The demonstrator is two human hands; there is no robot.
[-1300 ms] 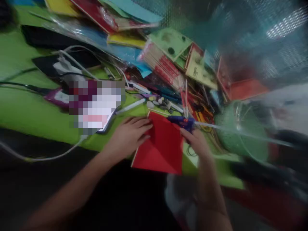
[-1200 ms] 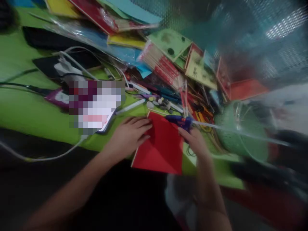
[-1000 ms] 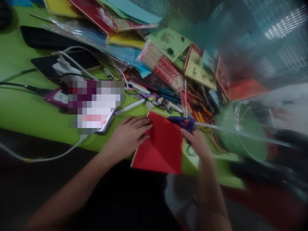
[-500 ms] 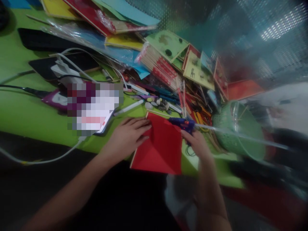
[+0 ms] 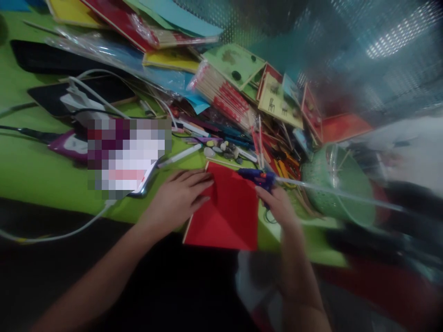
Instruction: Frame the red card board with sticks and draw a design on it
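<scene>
A red sheet [image 5: 230, 212] with a thin wooden strip along its left side lies in front of me at the table's near edge. My left hand [image 5: 178, 196] rests over its left edge, fingers stretched out and lying on the sheet near the upper left corner. My right hand [image 5: 278, 203] is closed round the handle of a blue hot glue gun [image 5: 259, 176]. Its nozzle points left, over the sheet's upper right part, and a long clear glue stick [image 5: 318, 188] sticks out of the back.
Left of the sheet are a phone [image 5: 133, 161], partly blurred out, and a purple power strip [image 5: 67, 143] with cables. Pebbles [image 5: 224, 148], pens and bundled wooden sticks [image 5: 224, 94] lie beyond. A green basket [image 5: 341, 184] stands at right. Decorated panels [image 5: 280, 103] are behind.
The whole view has shifted slightly, so everything appears a little further left. Both hands keep their places at the red sheet, and the glue gun stays in my right hand.
</scene>
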